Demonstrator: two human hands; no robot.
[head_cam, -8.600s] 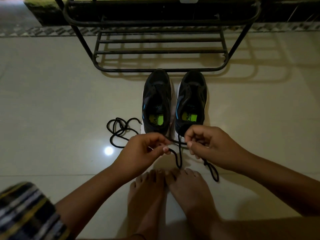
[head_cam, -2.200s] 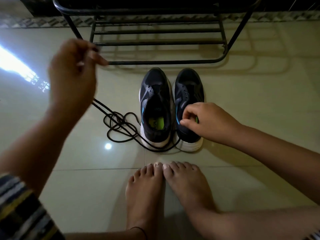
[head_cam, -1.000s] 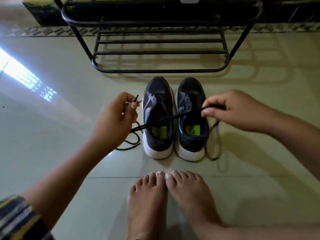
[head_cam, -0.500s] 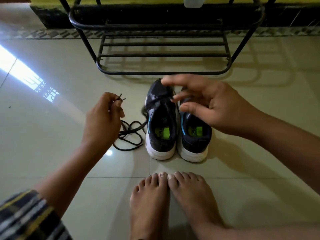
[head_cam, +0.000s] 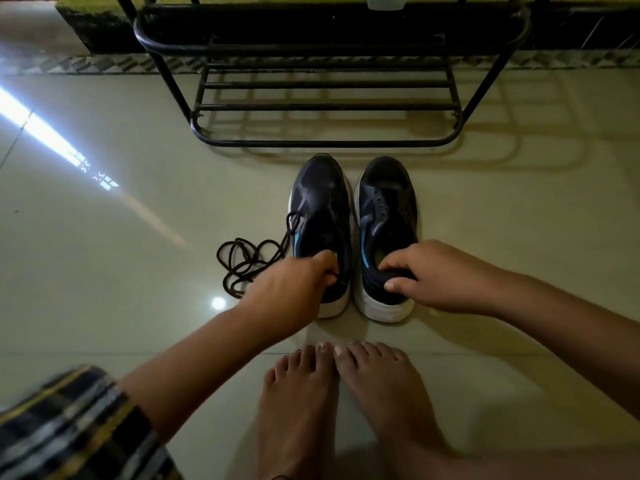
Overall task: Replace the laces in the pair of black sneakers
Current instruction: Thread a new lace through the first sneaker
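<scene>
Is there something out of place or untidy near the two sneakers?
Yes. A black lace lies in a loose tangle on the floor beside the left sneaker, one end draped over its side. Neither it nor the right sneaker is laced.

2 sneakers (head_cam: 353, 233) side by side before rack (head_cam: 325, 98), lace (head_cam: 247, 263) left (loosely coiled), feet (head_cam: 343, 393) nearest

A home entryway is being suggested: glossy cream floor tiles (head_cam: 104, 271) are being lit at 9 o'clock, a black metal shoe rack (head_cam: 325, 84) is being stood at 12 o'clock, bare feet (head_cam: 343, 393) at 6 o'clock.
</scene>
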